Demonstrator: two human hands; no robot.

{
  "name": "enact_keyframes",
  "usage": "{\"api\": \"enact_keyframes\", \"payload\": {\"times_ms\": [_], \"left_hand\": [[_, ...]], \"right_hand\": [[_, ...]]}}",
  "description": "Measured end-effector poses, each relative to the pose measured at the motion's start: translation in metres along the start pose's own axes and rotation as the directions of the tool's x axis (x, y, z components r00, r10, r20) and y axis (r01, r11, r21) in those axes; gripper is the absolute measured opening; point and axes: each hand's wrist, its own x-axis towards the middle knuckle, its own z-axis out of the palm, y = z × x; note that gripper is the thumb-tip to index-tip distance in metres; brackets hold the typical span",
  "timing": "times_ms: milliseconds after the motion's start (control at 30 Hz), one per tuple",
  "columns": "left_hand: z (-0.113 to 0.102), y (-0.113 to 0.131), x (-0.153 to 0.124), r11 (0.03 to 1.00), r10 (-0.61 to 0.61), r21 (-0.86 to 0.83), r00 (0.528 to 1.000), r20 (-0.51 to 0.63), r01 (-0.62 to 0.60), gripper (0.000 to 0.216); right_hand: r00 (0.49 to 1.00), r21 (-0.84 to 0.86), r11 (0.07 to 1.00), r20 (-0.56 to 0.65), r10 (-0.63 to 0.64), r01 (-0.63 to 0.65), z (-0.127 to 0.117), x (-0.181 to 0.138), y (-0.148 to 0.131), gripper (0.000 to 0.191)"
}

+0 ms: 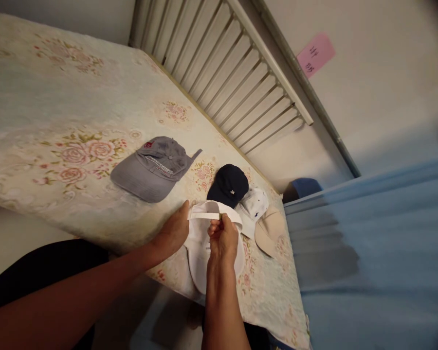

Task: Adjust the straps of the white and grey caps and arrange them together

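A white baseball cap (197,245) is between my hands at the near edge of the bed, its back strap toward the top and its brim toward me. My left hand (173,231) grips the cap's left side, thumb up, with the other fingers mostly hidden. Closed in a pinch, my right hand (224,237) holds the strap (206,216) near its fastening. Just beyond the white cap lies a navy cap (228,184) with a small white mark. A grey cap (156,167) with a red emblem rests to the left, its strap end sticking out.
Right of the navy cap are another white cap (255,204) with small marks and a beige cap (270,231). All lie on a flowered bed cover (105,102). A metal bed rail (273,63) runs along the far side. A blue curtain (379,253) hangs at the right.
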Motion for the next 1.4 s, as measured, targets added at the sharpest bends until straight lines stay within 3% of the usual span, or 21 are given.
{"api": "enact_keyframes", "payload": {"times_ms": [167, 300, 400, 467, 533, 633, 733, 833, 1067, 1400], "left_hand": [[0.004, -0.004, 0.001, 0.999, 0.032, 0.024, 0.999, -0.022, -0.031, 0.058], [0.004, -0.005, 0.002, 0.997, 0.052, 0.066, 0.998, -0.034, -0.049, 0.056], [-0.002, -0.002, 0.002, 0.995, 0.052, 0.090, 0.998, -0.035, -0.049, 0.049], [-0.008, 0.001, 0.002, 0.991, 0.048, 0.125, 0.998, -0.035, -0.043, 0.044], [-0.013, 0.003, 0.001, 0.985, 0.038, 0.172, 0.998, -0.045, -0.030, 0.039], [-0.017, 0.004, 0.000, 0.976, 0.016, 0.220, 0.998, -0.057, -0.003, 0.034], [-0.018, 0.002, 0.000, 0.976, 0.007, 0.218, 1.000, -0.005, -0.006, 0.030], [-0.017, 0.000, 0.001, 0.978, 0.029, 0.205, 0.999, 0.037, -0.036, 0.029], [-0.017, -0.001, 0.006, 0.970, 0.026, 0.241, 0.999, 0.024, -0.031, 0.026], [-0.016, -0.009, 0.002, 0.942, 0.100, 0.328, 0.992, -0.082, -0.068, 0.033]], "right_hand": [[1.000, 0.038, 0.999, 0.028, -0.004, 0.003, -0.001, -0.001, 0.001, 0.022], [0.990, 0.036, 0.998, 0.125, -0.063, 0.059, -0.007, -0.002, 0.007, 0.028], [0.977, -0.089, 0.983, 0.159, -0.145, 0.161, -0.019, 0.000, 0.018, 0.032], [0.953, -0.270, 0.920, 0.189, -0.237, 0.283, -0.028, 0.001, 0.030, 0.033], [0.896, -0.476, 0.761, 0.283, -0.341, 0.440, -0.035, 0.000, 0.044, 0.035], [0.758, -0.652, 0.392, 0.512, -0.404, 0.649, -0.040, -0.005, 0.067, 0.041], [0.636, -0.661, 0.050, 0.696, -0.331, 0.749, -0.040, -0.010, 0.085, 0.046], [0.582, -0.628, -0.119, 0.765, -0.276, 0.769, -0.039, -0.011, 0.092, 0.050], [0.553, -0.582, -0.159, 0.810, -0.194, 0.797, -0.038, -0.013, 0.086, 0.063], [0.559, -0.591, -0.137, 0.801, -0.214, 0.795, -0.035, -0.014, 0.085, 0.062]]}}
